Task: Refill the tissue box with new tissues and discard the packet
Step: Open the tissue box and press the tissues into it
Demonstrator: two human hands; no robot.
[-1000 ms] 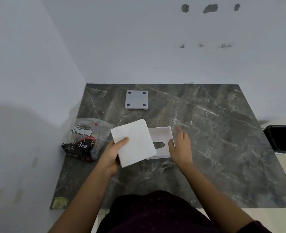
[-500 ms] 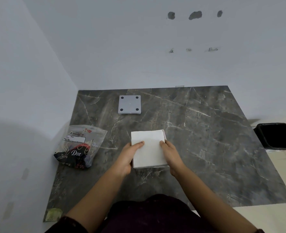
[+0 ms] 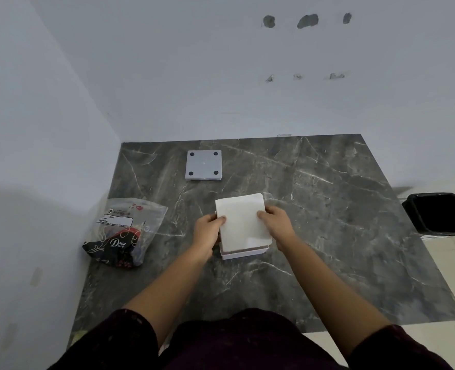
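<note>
Since the previous frame I have shifted the tissue stack farther from me, so the near white wall of the tissue box now shows beneath it. My left hand grips the stack's left edge, thumb on top; my right hand grips the right edge likewise. The packet lies to the left on the marble table, the box base plate beyond, the black bin off the right edge.
</note>
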